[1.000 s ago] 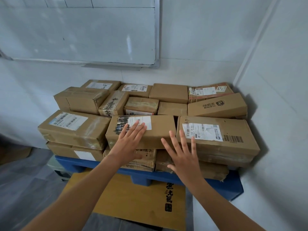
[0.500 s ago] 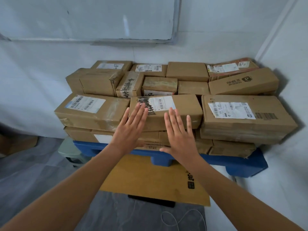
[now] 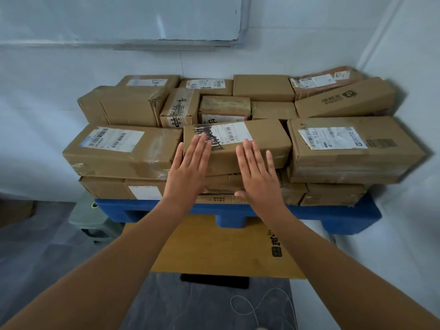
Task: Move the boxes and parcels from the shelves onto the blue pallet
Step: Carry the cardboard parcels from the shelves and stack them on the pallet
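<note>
A blue pallet stands against the white wall, stacked with several brown cardboard boxes in two layers. In the front row's middle lies a box with a scribbled-over label. My left hand and my right hand are both flat with straight fingers, held against the front face of that box, side by side. A wide box with barcode labels sits to its left and a large labelled box to its right. No shelves are in view.
A flat sheet of yellow-brown cardboard lies on the floor before the pallet. A grey-green stool stands at the pallet's left end. A thin white cord loops on the grey floor. A whiteboard hangs above.
My right hand has moved left onto the middle box beside my left hand. The view has drawn closer and tilted down; the box sits slightly further back.
</note>
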